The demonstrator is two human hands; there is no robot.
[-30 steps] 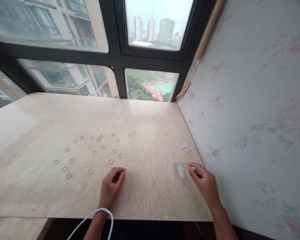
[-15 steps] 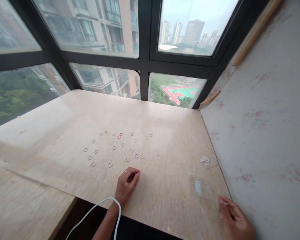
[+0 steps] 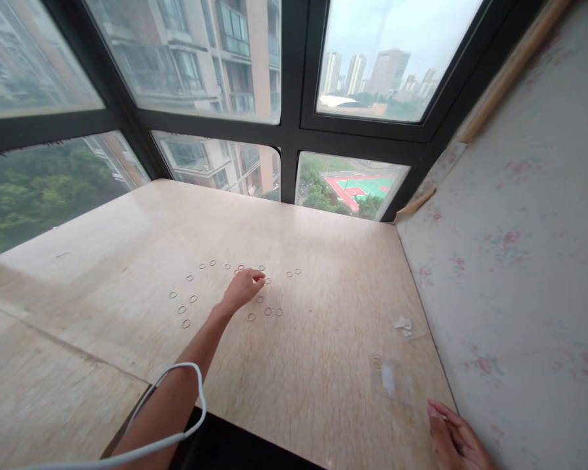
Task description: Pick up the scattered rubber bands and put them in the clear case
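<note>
- Right hand (image 3: 458, 434), nearest: thumb and forefinger close together, a narrow gap at most; I can't tell whether anything is pinched there.
- Box (image 3: 389, 378), clear, just beyond the right fingertips and to their left, not touched. Ring-like loops show small in its far left corner – apparently the only ones put away, too faint to count.
- Bag (image 3: 405, 326), farther past the same fingers, beyond the box, with something white in it.
- Rings (image 3: 186, 327), well over a dozen, loose on the table (image 3: 333, 313) around the left fingers: some nearer, some to either side, a few beyond. Most look left to deal with – far more lie out than show in the box.
- Left hand (image 3: 245, 287), farthest reached: fingers narrow, beside a ring and partly over a reddish pair; whether they grip one, I can't tell.
</note>
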